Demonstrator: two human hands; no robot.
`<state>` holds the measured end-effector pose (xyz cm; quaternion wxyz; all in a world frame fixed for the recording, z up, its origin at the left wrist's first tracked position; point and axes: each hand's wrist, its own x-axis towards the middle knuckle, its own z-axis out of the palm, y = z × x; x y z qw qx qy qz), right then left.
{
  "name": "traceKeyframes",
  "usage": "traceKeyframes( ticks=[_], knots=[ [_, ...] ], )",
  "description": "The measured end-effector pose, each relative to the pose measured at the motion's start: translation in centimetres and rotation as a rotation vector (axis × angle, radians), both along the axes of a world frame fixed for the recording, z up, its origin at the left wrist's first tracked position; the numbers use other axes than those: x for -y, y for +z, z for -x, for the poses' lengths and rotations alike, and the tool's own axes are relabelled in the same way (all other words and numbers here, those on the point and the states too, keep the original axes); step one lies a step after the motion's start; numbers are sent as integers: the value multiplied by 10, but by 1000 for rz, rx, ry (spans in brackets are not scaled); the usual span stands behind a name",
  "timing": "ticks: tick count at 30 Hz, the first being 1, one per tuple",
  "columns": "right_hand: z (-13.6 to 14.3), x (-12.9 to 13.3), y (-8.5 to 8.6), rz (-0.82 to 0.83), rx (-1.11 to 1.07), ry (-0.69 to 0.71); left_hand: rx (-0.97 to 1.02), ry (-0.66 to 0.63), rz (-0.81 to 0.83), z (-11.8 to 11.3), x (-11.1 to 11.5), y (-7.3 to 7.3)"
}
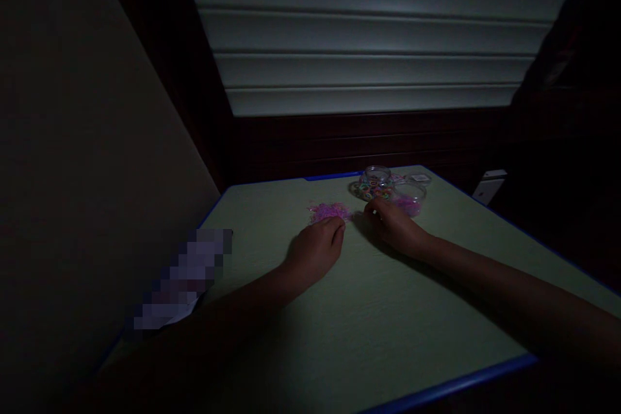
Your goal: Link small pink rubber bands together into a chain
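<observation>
A small heap of pink and purple rubber bands (330, 211) lies on the pale green tabletop (369, 323). At the heap's near edge is my left hand (317, 247), its fingers curled together and touching or just in front of the bands. My right hand (395, 228) is to the right of the heap, with thumb and forefinger pinched together. Dim light hides what either hand holds, if anything. Just beyond the right hand stands a clear tub (416, 193) with pink bands inside. Next to it are several multicoloured hair ties (371, 190) around a clear jar (377, 173).
A clear lid (418, 178) lies by the table's far edge. On the left edge rests a blurred-out pale item (194, 272). A dark wooden frame with a pale slatted panel (378, 45) rises behind the table. A white box (490, 186) stands past the right edge.
</observation>
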<state>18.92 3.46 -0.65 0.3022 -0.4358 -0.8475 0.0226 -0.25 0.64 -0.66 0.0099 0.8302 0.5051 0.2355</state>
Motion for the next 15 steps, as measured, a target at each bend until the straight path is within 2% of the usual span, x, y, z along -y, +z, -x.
traceKeyframes(
  ticks=[8,12,15],
  knots=[
    [-7,13,21,-170,250,6,74,-22,-7,-1,1,1],
    [-6,16,16,-206,315,28,90,-15,-2,-1,0,2],
    [-3,15,8,-159,269,85,88,2,-5,-1,0,1]
  ],
)
